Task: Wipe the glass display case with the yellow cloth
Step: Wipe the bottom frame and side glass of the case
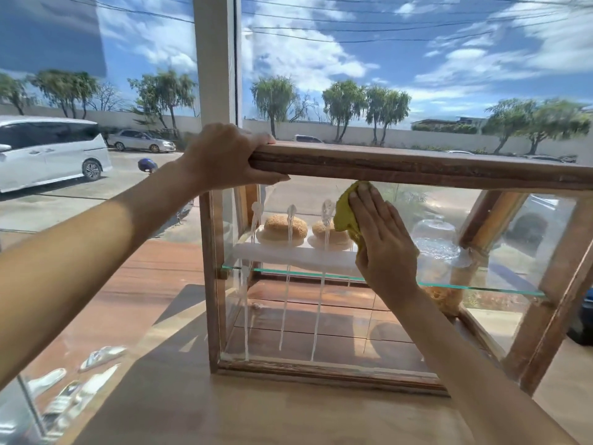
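Observation:
A wood-framed glass display case [417, 170] stands on a pale wooden counter, its front pane streaked with white foam runs [287, 284]. My left hand [221, 155] grips the left end of the case's top wooden rail. My right hand [382, 239] lies flat against the front glass near the top, pressing the yellow cloth [345, 216] onto it; the cloth shows at my fingertips and along the hand's left edge. Inside, two round breads [282, 224] sit on a white tray on the glass shelf.
A glass dome cover [436, 242] stands on the shelf inside at the right. The case's wooden door [552, 303] hangs open to the right. A large window with a white post [215, 59] is right behind the case. The counter [224, 412] extends toward me.

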Demonstrator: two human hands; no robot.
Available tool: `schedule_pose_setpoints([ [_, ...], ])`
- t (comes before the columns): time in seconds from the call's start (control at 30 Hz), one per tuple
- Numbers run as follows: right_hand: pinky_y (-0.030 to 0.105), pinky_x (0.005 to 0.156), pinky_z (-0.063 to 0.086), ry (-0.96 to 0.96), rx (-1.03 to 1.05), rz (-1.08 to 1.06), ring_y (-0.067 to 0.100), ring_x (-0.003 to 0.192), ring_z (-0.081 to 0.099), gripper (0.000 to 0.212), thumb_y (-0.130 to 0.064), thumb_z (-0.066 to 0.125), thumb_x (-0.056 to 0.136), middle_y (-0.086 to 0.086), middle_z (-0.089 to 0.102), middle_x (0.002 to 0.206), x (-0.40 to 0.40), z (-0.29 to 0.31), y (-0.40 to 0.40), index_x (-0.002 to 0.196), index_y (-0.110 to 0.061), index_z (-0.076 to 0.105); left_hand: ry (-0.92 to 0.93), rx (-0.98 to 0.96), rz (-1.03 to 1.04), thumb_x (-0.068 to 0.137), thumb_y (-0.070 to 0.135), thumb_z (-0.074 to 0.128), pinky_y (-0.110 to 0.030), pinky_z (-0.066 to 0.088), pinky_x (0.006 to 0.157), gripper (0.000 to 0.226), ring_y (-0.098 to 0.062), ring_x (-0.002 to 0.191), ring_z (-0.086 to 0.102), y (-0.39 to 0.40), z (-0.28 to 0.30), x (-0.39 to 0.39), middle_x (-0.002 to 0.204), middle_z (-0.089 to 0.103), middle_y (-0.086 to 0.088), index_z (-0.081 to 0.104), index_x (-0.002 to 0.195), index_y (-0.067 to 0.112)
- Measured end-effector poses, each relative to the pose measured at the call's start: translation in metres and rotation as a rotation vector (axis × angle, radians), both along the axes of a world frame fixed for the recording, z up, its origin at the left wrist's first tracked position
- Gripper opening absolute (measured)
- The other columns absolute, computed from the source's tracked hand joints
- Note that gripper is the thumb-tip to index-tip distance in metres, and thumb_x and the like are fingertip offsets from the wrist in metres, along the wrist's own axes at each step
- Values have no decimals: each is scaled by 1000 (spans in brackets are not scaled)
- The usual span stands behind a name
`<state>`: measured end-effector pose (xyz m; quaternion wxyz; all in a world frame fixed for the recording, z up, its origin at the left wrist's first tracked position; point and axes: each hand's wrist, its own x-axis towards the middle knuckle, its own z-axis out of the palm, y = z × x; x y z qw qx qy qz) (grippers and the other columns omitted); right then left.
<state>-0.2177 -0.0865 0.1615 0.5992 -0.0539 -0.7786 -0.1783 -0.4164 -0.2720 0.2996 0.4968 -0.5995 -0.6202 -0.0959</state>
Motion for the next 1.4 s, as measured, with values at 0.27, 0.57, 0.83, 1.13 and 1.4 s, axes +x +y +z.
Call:
schedule_pose_setpoints([
  [0.27, 33, 115, 29, -204, 90, 72, 18, 139, 32, 61, 14, 44, 81, 7, 39, 147, -10, 20, -11, 139, -7, 44, 4, 3, -35, 79, 71, 42, -21, 46, 51, 71, -20, 46, 60, -2, 1, 3, 61, 68, -4, 70, 97, 8],
  [0.57, 36, 111, 35, -449, 213, 120, 21, 137, 36, 55, 6, 53, 85, 8, 42, 145, -12, -10, -8, 138, -7, 46, -1, -19, 1, 79, 72, 41, -21, 44, 52, 73, -21, 47, 61, -2, -1, 2, 62, 69, -6, 70, 101, 9],
  [0.83, 31, 114, 29, -586, 257, 132, 15, 135, 39, 50, 4, 20, 97, 3, 45, 144, -7, -82, -4, 136, -9, 49, 2, -17, -29, 79, 71, 40, -24, 48, 52, 75, -22, 47, 62, 0, -2, 2, 62, 69, -7, 70, 101, 6],
  [1.13, 30, 116, 22, -768, 309, 136, 13, 140, 31, 44, -9, 38, 99, 2, 35, 150, -1, -155, 3, 144, -12, 38, -9, -8, -7, 78, 69, 45, -18, 40, 53, 71, -20, 46, 60, -2, -1, 3, 61, 69, -5, 70, 101, 8],
  [1.4, 28, 118, 17, -900, 308, 139, 13, 137, 37, 40, -12, 26, 103, 1, 41, 147, 10, -180, -3, 141, -14, 41, -28, 27, -20, 79, 71, 45, -27, 53, 52, 72, -21, 49, 62, -4, -3, 8, 63, 70, -5, 70, 101, 8],
])
